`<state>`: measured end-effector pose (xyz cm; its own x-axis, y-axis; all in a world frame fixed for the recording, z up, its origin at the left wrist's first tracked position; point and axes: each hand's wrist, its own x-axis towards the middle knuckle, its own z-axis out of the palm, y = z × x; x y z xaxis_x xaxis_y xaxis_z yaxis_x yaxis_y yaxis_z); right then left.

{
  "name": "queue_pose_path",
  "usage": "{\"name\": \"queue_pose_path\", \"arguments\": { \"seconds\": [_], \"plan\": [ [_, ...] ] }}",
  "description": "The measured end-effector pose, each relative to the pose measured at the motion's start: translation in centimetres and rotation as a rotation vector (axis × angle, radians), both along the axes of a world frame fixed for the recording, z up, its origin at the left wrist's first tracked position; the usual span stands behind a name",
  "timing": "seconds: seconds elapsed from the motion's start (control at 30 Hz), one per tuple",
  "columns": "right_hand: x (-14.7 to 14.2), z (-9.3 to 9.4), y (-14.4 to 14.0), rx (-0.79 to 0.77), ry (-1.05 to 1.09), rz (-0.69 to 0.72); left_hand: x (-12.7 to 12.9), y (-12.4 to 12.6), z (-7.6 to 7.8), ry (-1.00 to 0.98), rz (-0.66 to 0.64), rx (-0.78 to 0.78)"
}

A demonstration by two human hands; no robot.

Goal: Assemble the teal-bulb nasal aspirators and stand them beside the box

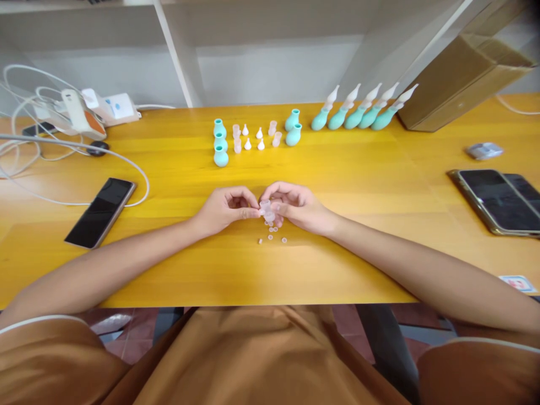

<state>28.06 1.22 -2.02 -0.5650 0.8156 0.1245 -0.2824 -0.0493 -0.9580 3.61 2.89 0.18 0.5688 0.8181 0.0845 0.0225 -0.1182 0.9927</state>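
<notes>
My left hand (225, 209) and my right hand (295, 205) meet at the middle of the yellow table (169, 264). Between their fingertips they pinch a small clear plastic cup piece (265, 208), just above the tabletop. Several tiny white rings (272, 232) lie scattered right under the hands. Farther back stand loose teal bulbs (220, 143), small clear cups (237, 138) and white cone tips (253, 139). To their right, several finished teal bulbs with white nozzles (363, 109) lean in a row.
A black phone (101, 211) lies at the left, with white cables and a charger (76, 115) behind it. Two phones (498, 201) lie at the right, a cardboard box (459, 79) at the back right, a small grey item (484, 150) near it.
</notes>
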Motion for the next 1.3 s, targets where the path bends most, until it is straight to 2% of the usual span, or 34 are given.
{"name": "queue_pose_path", "arguments": {
  "seconds": [0.2, 0.9, 1.0, 1.13, 1.23, 1.3],
  "plan": [
    [0.1, 0.2, -0.1, 0.009, 0.012, 0.039, 0.0, 0.0, -0.1, -0.007, 0.016, 0.005],
    [-0.2, 0.5, -0.3, 0.008, 0.019, 0.026, -0.1, -0.1, 0.0, 0.021, 0.049, 0.014],
    [0.0, 1.0, 0.0, -0.003, 0.047, -0.072, -0.1, -0.1, 0.1, 0.008, 0.043, 0.008],
    [1.4, 1.7, 1.7, -0.009, 0.122, -0.343, -0.3, -0.1, 0.1, 0.033, 0.051, 0.073],
    [2.6, 1.4, 3.4, -0.015, 0.135, -0.497, -0.3, -0.2, 0.4, 0.201, 0.032, 0.272],
    [3.1, 1.0, 4.2, -0.021, 0.12, -0.536, -0.1, -0.2, 0.8, 0.355, -0.015, 0.447]
  ]
}}
